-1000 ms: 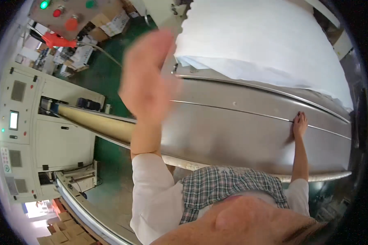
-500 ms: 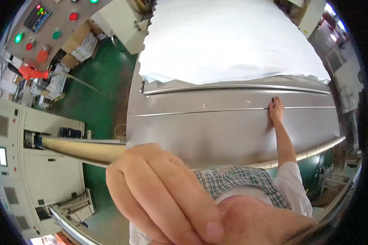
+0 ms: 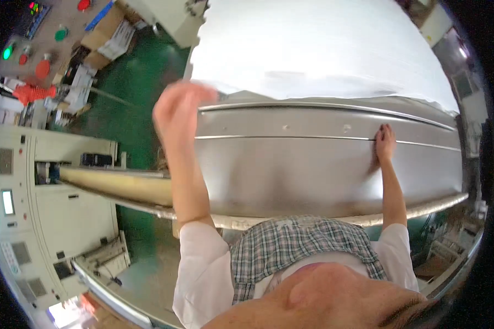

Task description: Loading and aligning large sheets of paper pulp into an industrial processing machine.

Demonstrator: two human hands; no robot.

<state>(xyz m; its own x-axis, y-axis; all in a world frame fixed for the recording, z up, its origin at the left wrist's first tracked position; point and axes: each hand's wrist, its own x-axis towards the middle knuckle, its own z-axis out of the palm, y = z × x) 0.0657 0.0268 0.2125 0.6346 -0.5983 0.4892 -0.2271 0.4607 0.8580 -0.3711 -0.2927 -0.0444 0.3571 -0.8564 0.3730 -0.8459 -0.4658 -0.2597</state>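
Your hands on the steel surface, white sheet stack right behind it

Your right hand (image 3: pixel 385 143) lies flat, fingers together, on the steel surface (image 3: pixel 291 170); your left hand (image 3: pixel 176 112) hovers loosely open by the white sheet stack (image 3: pixel 318 49), whose long axis runs left-right, front edge facing you.

Wide white paper sheet (image 3: pixel 318 49) (flat, spread)

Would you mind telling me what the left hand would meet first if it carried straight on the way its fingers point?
Probably the near edge of the wide white sheet above the grey metal panel; the left hand is blurred, so depth is uncertain.
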